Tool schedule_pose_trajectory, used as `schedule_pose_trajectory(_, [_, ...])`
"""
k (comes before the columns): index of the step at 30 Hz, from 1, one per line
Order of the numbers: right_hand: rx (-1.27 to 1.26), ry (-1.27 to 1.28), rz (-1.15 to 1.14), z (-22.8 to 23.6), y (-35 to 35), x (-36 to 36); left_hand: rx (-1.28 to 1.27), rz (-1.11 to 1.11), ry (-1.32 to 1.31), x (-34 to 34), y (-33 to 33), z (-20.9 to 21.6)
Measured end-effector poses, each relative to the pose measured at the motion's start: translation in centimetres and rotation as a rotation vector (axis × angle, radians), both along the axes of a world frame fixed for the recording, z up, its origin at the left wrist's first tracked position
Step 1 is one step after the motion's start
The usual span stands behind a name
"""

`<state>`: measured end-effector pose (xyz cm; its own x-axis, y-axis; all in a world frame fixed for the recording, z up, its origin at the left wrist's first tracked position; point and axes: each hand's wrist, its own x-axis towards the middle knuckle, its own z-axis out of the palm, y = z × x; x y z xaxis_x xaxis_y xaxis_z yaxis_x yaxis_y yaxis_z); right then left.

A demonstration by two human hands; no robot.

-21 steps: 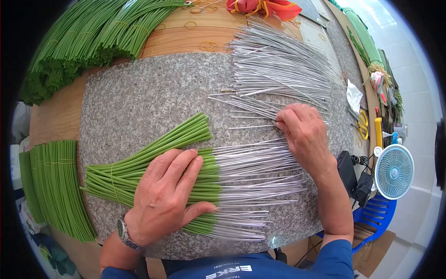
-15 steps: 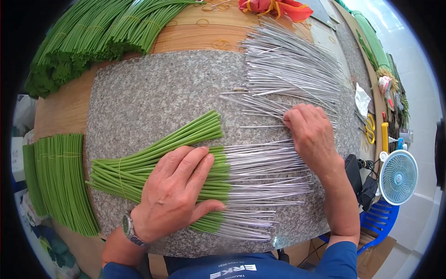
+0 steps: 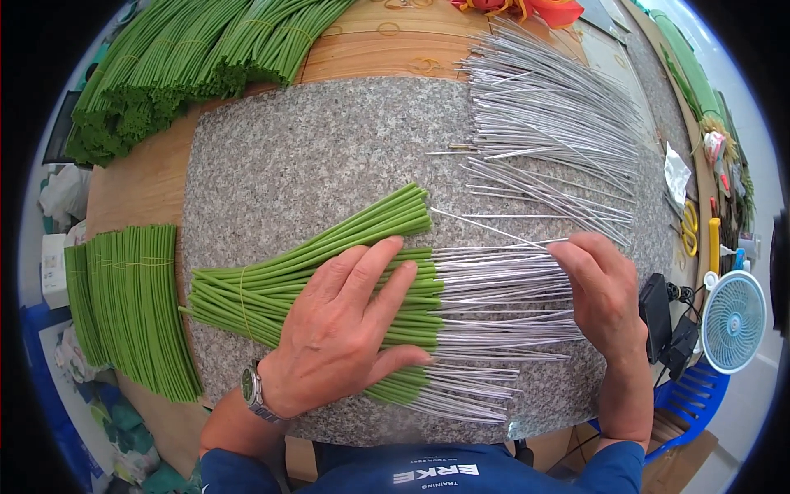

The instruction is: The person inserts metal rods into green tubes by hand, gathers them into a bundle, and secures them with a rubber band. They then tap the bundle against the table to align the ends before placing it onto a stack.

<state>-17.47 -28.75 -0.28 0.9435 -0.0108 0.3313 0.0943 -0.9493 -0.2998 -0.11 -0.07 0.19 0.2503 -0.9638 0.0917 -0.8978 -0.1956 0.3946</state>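
In the head view, the step in hand looks to be wiring the stems [image 3: 276,288]. 1 wire [image 3: 490,228], in the right hand [image 3: 605,292], slants up and leftward to the cut ends of the top group [image 3: 395,211], which show no wire in them. Its tip is at or just beside those ends; I cannot tell whether it has entered. The next move seems to call for lining the tip up with 1 stem end and pushing along that stem's length, with a light pinch so the wire does not bow.

The right hand pinches the wire near its other end, between thumb and fingers. The left hand [image 3: 341,321] lies palm down on the stems, fingers spread a little, pressing rather than clenched.

The stems rest on the grey speckled slab [image 3: 329,132], bound by 1 thin band [image 3: 241,288] near their left end and fanning out to the right. They are bright green, slim and smooth. Below the top group, silver wires [image 3: 502,284] stick out of the right ends, their tips uneven. The held wire is thin, pale and nearly straight. Loose wires [image 3: 535,195] lie above it, with the wire pile [image 3: 551,107] beyond.
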Motion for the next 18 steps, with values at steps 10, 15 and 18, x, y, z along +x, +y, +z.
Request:
schedule_pose_trajectory(10, [0.109,0.045,-0.036,-0.64,0.53,-0.88,0.009,-0.003,-0.009,0.06,-0.17,-0.05])
schedule_pose_trajectory(15, [0.123,0.050,-0.034,-0.81,0.47,-0.85,0.015,-0.001,-0.004,0.11,-0.14,-0.07])
schedule_pose_trajectory(18, [0.095,0.050,-0.015,-0.54,0.32,-0.94,0.013,0.000,-0.008,0.10,-0.14,0.09])
